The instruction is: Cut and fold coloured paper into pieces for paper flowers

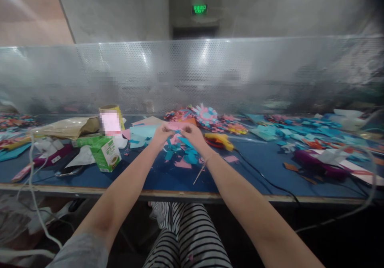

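Both my arms reach out over a blue table (258, 168). My left hand (162, 134) and my right hand (192, 133) are closed in pinches on the two ends of a small pink paper piece (176, 127), held just above the table. Under and in front of my hands lies a heap of cut blue and pink paper scraps (180, 154). Behind them lie finished paper flowers (207, 116) in pink, blue and orange.
A yellow glue gun (220, 140) with a black cable lies right of my hands. A green carton (105, 153), a tape roll (111, 110) and a brown paper bag (67, 127) stand left. More paper scraps (300, 134) cover the right side. A perforated metal screen (210, 72) backs the table.
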A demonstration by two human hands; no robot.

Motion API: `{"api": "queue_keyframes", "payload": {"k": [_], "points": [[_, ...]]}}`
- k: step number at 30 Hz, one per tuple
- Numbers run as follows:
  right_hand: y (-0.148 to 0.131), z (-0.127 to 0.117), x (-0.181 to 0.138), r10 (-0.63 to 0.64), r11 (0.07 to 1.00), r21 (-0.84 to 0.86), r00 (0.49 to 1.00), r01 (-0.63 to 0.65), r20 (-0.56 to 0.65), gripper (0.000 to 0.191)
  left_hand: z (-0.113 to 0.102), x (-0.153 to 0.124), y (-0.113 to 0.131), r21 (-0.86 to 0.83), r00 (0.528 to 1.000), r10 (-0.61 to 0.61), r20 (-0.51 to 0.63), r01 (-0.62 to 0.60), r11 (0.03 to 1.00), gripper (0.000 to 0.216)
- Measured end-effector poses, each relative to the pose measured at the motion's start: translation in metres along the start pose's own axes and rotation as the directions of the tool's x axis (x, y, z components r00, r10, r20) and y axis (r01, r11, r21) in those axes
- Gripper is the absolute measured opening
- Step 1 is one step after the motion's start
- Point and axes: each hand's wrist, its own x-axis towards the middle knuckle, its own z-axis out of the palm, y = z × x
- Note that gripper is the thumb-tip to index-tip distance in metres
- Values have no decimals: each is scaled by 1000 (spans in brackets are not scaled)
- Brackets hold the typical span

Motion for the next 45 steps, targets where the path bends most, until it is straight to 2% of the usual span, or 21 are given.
{"api": "queue_keyframes", "payload": {"k": [14,23,38,45], "points": [[-4,-4,-1,-6,1000,8,998,7,-65,24,-3,4,-5,69,998,41,46,-44,997,31],[-3,-1,-1,-10,1000,-29,1000,10,13,22,-3,3,-4,20,998,51,44,-52,998,26],[-10,-4,-4,-16,994,-111,1000,15,-8,16,1,-1,5,-40,999,-18,39,20,999,30],[-11,-5,-4,-6,995,-100,1000,5,-14,18,1,0,3,-107,997,1,73,7,994,31]]}}
